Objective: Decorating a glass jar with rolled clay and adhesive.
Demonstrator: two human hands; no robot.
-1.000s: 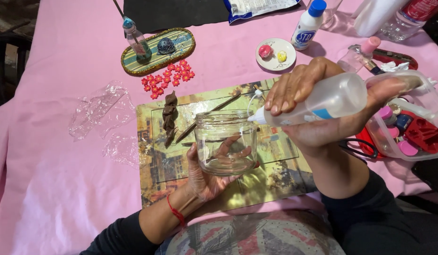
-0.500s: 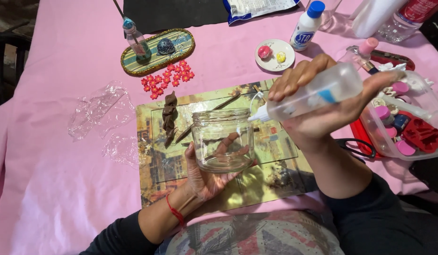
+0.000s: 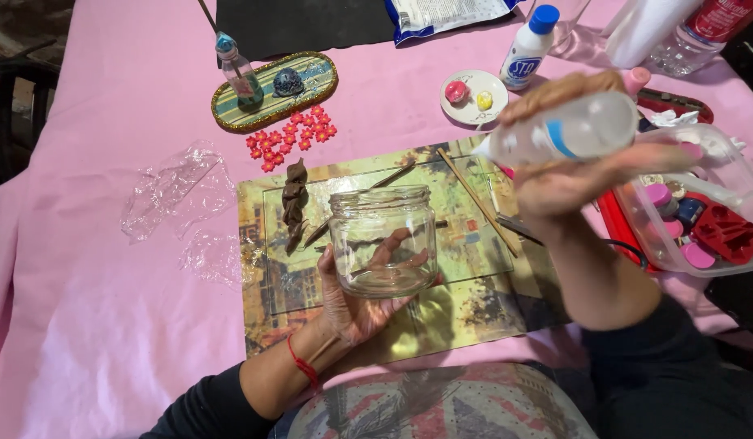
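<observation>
My left hand (image 3: 353,302) cups an empty clear glass jar (image 3: 383,241) from below and behind, holding it just above a picture-printed mat (image 3: 441,309). My right hand (image 3: 583,175) grips a clear squeeze bottle (image 3: 571,130) on its side, nozzle pointing left, up and to the right of the jar and apart from it. A twisted brown clay piece (image 3: 294,203) lies on the mat left of the jar. Thin wooden sticks (image 3: 477,200) lie on the mat behind the jar.
Pink cloth covers the table (image 3: 92,325). Crumpled clear plastic (image 3: 177,191) lies at left. Behind are small red flowers (image 3: 288,136), an oval tray (image 3: 315,81) with a small bottle, a white dish (image 3: 474,110), a white glue bottle (image 3: 527,49). A clear box of supplies (image 3: 722,187) stands at right.
My right hand has drawn the squeeze bottle up and to the right, away from the jar's mouth. The jar has tipped a little more upright in my left hand.
</observation>
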